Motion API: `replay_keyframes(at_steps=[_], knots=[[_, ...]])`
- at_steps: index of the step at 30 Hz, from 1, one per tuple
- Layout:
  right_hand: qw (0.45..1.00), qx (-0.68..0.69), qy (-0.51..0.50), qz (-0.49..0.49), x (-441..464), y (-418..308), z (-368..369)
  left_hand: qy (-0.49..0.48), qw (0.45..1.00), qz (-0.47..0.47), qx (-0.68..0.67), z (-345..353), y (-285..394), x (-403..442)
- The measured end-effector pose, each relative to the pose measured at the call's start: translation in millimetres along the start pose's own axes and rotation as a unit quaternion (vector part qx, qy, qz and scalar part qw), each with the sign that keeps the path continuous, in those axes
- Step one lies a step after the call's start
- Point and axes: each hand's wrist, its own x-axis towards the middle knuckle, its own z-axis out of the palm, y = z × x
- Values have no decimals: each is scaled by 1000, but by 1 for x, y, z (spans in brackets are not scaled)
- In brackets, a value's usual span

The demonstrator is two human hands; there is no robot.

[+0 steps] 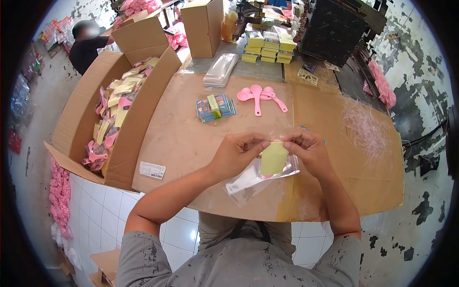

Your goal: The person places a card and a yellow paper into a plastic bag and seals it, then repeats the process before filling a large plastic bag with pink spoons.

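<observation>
Both hands pinch the top edge of a transparent plastic bag (292, 167) above the cardboard-covered table. My left hand (241, 150) closes thumb and fingers on its left corner, and my right hand (308, 149) does the same on the right. A pale yellow card (273, 160) shows at the bag, with a bit of pink at its lower edge. Under it lie more flat transparent bags (244, 184). Beyond the hands are several pink spoons (258, 100) and a stack of blue printed packets (215, 109), with a small green-and-yellow piece on top.
On the left, an open carton (129, 153) holds many bagged spoons and cards. A stack of transparent bags (221, 69) and piles of yellow cards (270, 48) stand at the back. Plastic strands (366, 126) lie at right, a white label (152, 170) at left. A person (86, 50) is beyond the carton.
</observation>
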Motion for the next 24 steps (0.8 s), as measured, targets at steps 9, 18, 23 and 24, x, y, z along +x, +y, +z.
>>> replay_keyframes(at_steps=[9, 18, 23, 24], knots=[[1000, -17, 12, -24, 1, 0, 1, 15, 996, 63, 60, -9, -8, 5], [999, 16, -2, -30, 0, 4, -1, -13, 992, 106, 71, -14, -10, 7], [999, -26, -3, -45, -1, 5, -6, -30, 994, 90, 58, -17, -9, 7], [998, -37, -4, -51, -1, 3, -6, -29, 993, 98, 58, -16, -9, 7]])
